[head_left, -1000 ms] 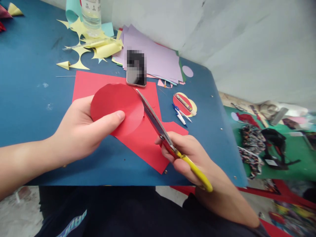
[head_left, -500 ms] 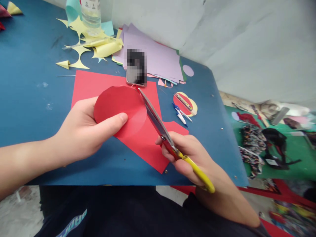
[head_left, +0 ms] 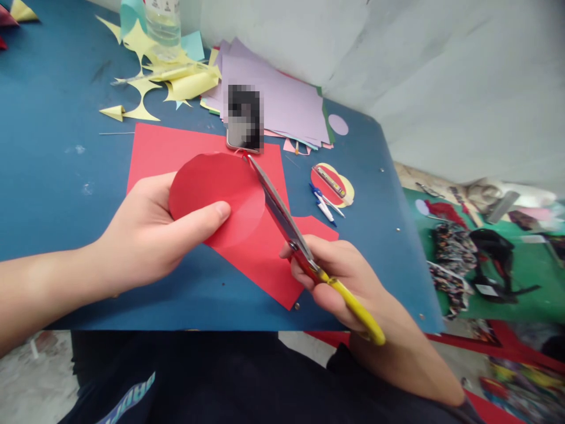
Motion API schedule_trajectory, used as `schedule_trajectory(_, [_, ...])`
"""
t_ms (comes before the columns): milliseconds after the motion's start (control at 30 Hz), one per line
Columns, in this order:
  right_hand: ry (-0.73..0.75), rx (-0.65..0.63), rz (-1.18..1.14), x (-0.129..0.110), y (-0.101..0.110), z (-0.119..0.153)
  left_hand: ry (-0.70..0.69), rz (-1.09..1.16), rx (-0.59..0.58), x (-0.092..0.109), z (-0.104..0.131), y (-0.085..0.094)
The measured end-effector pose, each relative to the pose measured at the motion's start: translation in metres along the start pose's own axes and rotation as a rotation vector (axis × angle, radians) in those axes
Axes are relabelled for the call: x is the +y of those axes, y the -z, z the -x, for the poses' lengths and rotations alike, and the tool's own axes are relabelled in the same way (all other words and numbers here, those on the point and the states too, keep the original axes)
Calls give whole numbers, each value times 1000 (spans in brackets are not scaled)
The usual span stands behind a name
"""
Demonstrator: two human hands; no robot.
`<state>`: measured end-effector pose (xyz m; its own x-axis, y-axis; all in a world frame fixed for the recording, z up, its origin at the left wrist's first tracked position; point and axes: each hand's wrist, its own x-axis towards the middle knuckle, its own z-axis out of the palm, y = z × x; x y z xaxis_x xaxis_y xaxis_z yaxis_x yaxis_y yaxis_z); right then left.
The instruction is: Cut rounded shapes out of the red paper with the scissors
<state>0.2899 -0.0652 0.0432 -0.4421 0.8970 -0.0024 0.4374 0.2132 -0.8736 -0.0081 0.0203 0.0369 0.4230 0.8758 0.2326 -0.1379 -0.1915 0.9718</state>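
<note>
Between thumb and fingers, my left hand (head_left: 154, 227) pinches a red paper circle (head_left: 212, 182) by its left side. My right hand (head_left: 331, 277) is wrapped around a pair of scissors (head_left: 289, 229) with yellow handles. The long metal blades lie close together along the circle's right edge, and a thin red strip of paper (head_left: 242, 155) curls at their tips. Beneath both hands, a larger cut sheet of red paper (head_left: 154, 150) rests on the blue table.
A phone (head_left: 244, 121) overlaps a stack of lilac paper (head_left: 286, 106). Yellow paper scraps (head_left: 145, 97) lie around a clear bottle (head_left: 163, 26). To the right are a blue-and-white compass (head_left: 324, 206) and a cutter (head_left: 330, 181) on paper circles. The wall borders the table's far side.
The circle, both hands and the scissors stay almost in the same place. The whole view has shifted very slightly.
</note>
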Motion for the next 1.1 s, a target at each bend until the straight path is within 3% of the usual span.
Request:
schedule_trajectory(400, [-56,54,-20,-1,-2,1,10,16,28,1,0,-1])
schedule_trajectory(667, [-82,23,-52,-6,-6,-1,-12,-205,142,10,-2,-5])
schedule_trajectory(1100, [-38,6,-53,1,-3,-2,-37,-209,101,6,-3,-6])
